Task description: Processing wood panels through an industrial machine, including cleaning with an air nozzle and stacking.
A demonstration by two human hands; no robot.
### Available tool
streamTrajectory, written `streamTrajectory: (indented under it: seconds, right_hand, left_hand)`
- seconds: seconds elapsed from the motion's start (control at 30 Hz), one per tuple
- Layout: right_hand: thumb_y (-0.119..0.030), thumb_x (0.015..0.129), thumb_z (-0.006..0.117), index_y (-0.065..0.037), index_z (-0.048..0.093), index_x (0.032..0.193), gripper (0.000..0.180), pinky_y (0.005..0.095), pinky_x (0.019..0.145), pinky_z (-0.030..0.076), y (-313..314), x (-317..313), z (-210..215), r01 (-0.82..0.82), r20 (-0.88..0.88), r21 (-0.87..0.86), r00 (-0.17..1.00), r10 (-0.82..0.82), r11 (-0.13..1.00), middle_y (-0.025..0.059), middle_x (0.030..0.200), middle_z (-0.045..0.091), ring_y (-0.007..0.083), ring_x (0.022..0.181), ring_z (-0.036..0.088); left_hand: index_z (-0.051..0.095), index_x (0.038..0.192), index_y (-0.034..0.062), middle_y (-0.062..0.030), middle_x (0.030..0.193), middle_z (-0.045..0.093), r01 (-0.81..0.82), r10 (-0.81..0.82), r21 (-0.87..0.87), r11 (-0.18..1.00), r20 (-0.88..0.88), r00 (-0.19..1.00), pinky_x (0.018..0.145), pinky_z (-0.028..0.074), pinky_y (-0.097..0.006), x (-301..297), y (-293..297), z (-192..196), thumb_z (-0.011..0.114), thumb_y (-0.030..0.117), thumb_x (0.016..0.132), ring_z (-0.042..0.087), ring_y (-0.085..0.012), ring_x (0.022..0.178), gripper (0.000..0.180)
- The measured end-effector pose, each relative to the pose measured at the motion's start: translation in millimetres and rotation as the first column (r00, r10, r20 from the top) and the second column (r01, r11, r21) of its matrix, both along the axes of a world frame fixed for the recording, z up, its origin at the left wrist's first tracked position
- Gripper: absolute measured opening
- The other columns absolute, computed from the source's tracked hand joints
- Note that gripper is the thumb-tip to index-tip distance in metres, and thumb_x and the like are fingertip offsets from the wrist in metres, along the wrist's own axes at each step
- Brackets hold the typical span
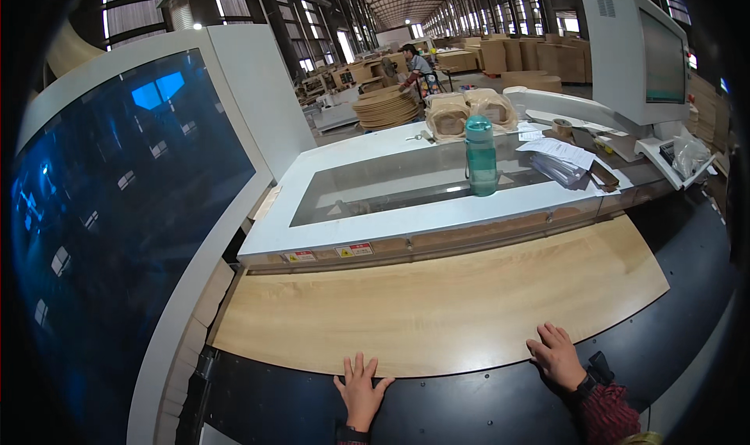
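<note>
Wood panel (pixel 437 304), black machine bed (pixel 680 289), factory hall

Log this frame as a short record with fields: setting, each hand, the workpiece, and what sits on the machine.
setting: factory hall, machine with a glass-topped white housing
left hand: flat, fingers spread, at the near edge of the wood panel
right hand: flat on the same panel's near edge, further right
workpiece: light wood-grain panel with a curved near edge, lying on the dark machine bed
on the housing: teal bottle, upright; papers to its right
background: a person among stacked boards
</note>
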State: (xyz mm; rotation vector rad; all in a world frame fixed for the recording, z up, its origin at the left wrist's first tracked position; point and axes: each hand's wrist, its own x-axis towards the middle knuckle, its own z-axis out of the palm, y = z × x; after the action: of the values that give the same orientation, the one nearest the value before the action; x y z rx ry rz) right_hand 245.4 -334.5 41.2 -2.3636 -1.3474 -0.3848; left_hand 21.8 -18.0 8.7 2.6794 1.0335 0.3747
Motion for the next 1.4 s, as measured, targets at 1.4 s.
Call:
streamTrajectory:
  seconds: [1.4]
  right_hand:
    - [-0.012,0.050,0.075,0.001,0.054,0.100,0.056,0.0376,0.086,0.041,-6.7,-13.0,-7.2,0.239,-0.106,0.086,0.967,-0.230,0.967,0.0149,0.113,0.050,0.0327,0.107,0.044]
  left_hand:
    - [0.048,0.122,0.0228,-0.0149,0.138,0.027,0.083,-0.083,0.076,0.994,-0.008,0.997,0.085,0.019,-0.070,19.5,-35.3,4.4,0.054,0.054,0.075,0.017,-0.0389,0.128,0.057]
